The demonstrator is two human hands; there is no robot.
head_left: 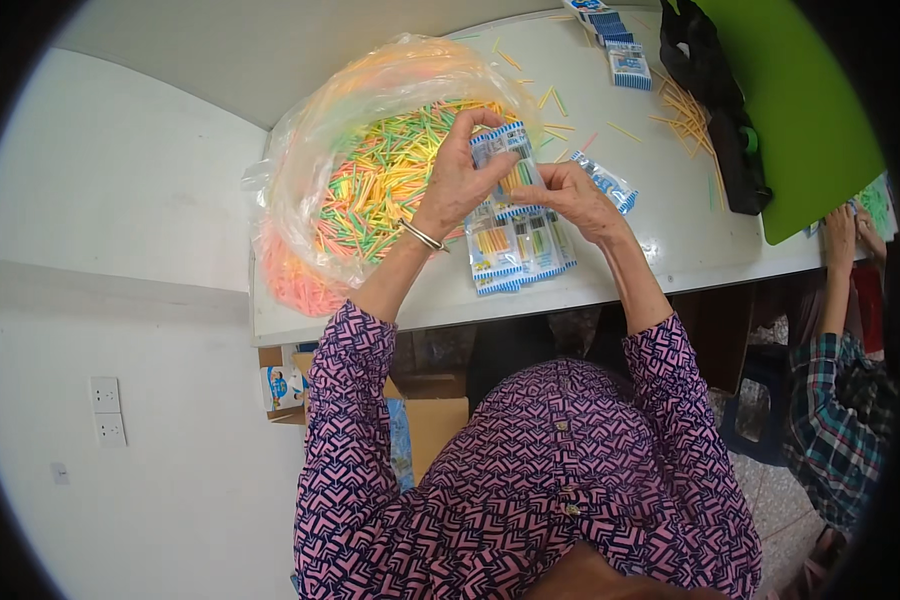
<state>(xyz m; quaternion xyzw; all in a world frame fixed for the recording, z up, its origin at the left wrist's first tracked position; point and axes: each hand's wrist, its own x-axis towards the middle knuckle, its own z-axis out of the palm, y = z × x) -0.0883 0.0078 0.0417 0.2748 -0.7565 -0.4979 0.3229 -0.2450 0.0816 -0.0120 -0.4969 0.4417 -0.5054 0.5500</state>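
Between my two hands is a small clear packet point(501, 146) with blue-and-white striped ends and coloured sticks inside. My left hand point(460, 170) grips its left side, thumb across the front. My right hand point(577, 200) pinches its lower right edge. Just below, on the table, lie several similar filled packets point(519, 248), overlapping one another. A large clear plastic bag point(305, 190) stands open beside my left hand, full of loose thin sticks point(385, 185) in yellow, green, orange and pink. Beyond my right hand lies another blue-and-white packet point(606, 183).
Loose sticks point(685, 118) lie in a pile at the right, by a black strap-like object point(727, 130) and a green divider point(800, 100). More packets point(627, 62) lie at the back. A co-worker's hands point(843, 232) show past the divider. Cardboard boxes point(438, 425) stand below the table.
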